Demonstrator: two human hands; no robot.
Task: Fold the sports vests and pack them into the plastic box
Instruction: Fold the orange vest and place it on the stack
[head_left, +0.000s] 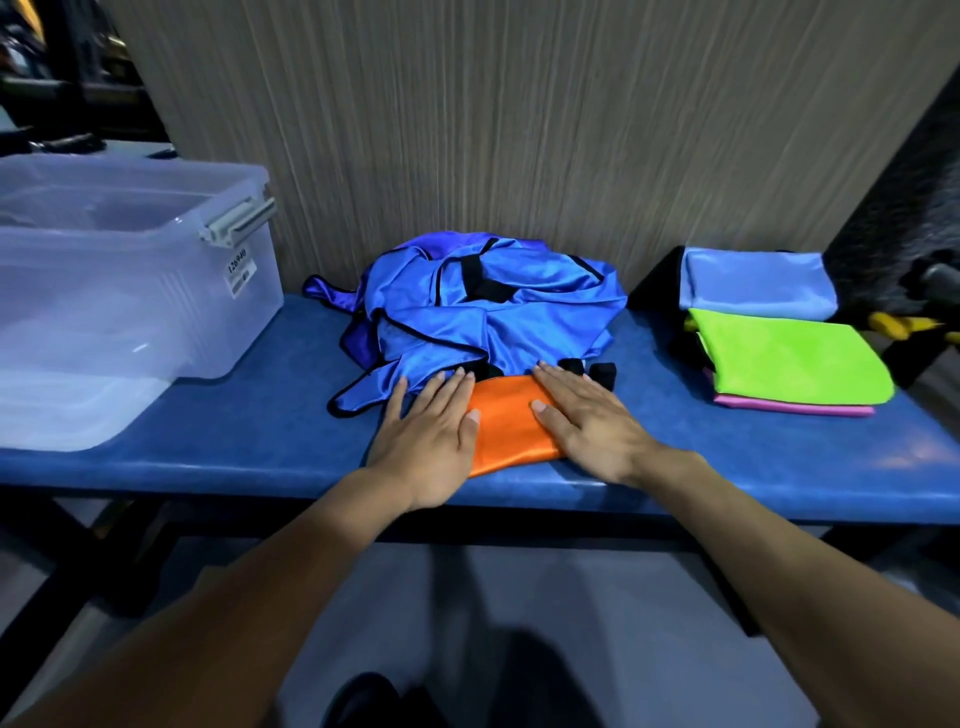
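**Two hands flatten an orange vest at the tabletop's front edge**

A blue padded tabletop (260, 431) runs across the middle of the frame in front of a grey wood-grain wall panel (467, 130). At the left of the frame a clear plastic box (130, 291) stands open on the tabletop, a grey latch on its right rim and a small white label on its side; what lies inside it cannot be made out. In the centre, against the wall panel, a heap of unfolded blue vests (483, 312) with black trim lies crumpled. At the right of the frame sits a stack of folded vests (779, 343): a light blue one at the back, a lime green one in front of it, and a pink edge showing beneath the green. Just below the blue heap, a folded orange vest (511, 431) lies near the tabletop's front edge. The left hand (428, 436) rests flat on its left side, fingers straight and spread, reaching onto the blue fabric. The right hand (587, 421) presses flat on its right side, fingers straight and close together. Neither hand grips anything.
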